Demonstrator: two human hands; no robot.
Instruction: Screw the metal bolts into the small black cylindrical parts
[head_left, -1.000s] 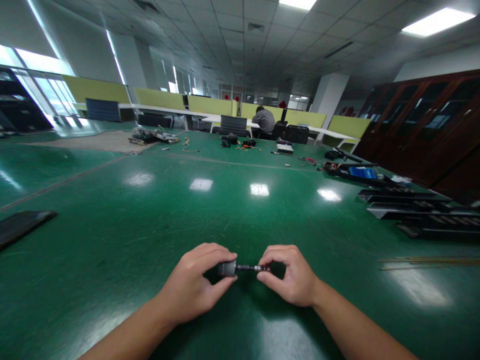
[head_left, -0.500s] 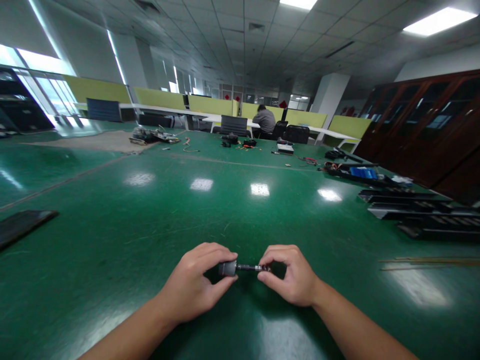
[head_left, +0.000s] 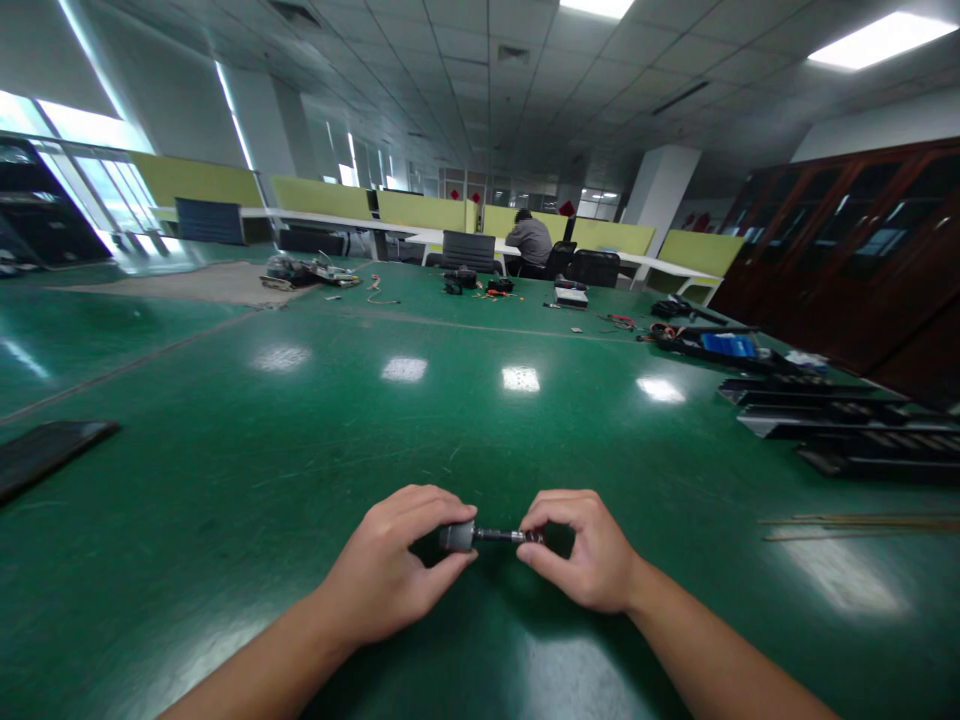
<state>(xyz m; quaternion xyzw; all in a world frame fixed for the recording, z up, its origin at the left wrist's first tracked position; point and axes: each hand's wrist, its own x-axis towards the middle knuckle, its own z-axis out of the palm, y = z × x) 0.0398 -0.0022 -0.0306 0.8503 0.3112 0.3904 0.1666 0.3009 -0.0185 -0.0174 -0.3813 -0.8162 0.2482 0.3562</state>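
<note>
In the head view, the small dark tool with a fat grey end and thin metal rod is over the shiny green tabletop, toward its near edge. It looks light, stiff, maybe slippery; the fat end seems best to grab. The left hand pinches that end, fingers a bit apart; the right hand pinches the rod's tip, nearly closed. Both grips look the same as before.

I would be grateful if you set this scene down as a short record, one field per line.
left hand: thumb and fingers grip the dark block, left hand at its sides
right hand: right hand pinches the far end of the thin shaft
joint: shaft runs sideways from block
surface: green tabletop
right side: black rails, thin rods
left edge: dark flat slab
background: seated person
</note>
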